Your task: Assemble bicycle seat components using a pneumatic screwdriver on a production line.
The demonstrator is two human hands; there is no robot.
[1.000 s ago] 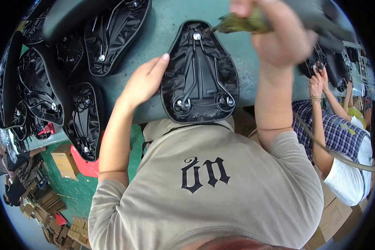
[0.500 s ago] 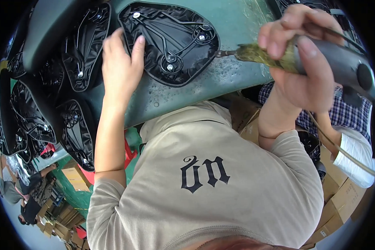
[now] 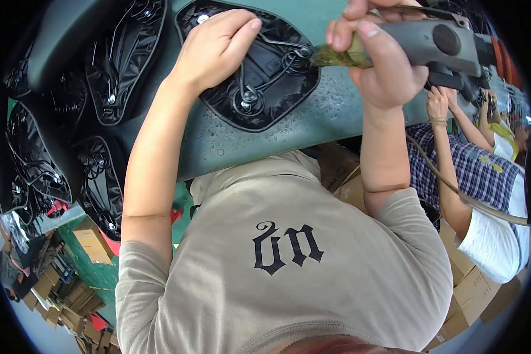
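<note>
A black bicycle saddle (image 3: 280, 106) lies underside up on the green table, its wire frame and coil springs showing. My left hand (image 3: 218, 50) lies over the saddle's left upper part, fingers bent down onto its frame; the fingertips are partly hidden. In my right hand (image 3: 386, 65) is a grey power screwdriver (image 3: 422, 44) with yellowish wrapping round its front, held nearly level. Its nose meets the coil spring (image 3: 297, 58) at the saddle's right corner, where the bit and the bolt are hidden. A bolt (image 3: 203, 19) shows at the saddle's upper left.
More upturned saddles (image 3: 124, 65) crowd the left, one smooth black saddle (image 3: 71, 41) among them. A cable (image 3: 448, 183) hangs at the right. Beyond it a person in a checked apron (image 3: 475, 156) works at the table. Cardboard boxes (image 3: 469, 301) stand below.
My left hand has moved from the saddle's left edge onto its frame. The screwdriver has moved left and up, from off the saddle's edge to the right spring.
</note>
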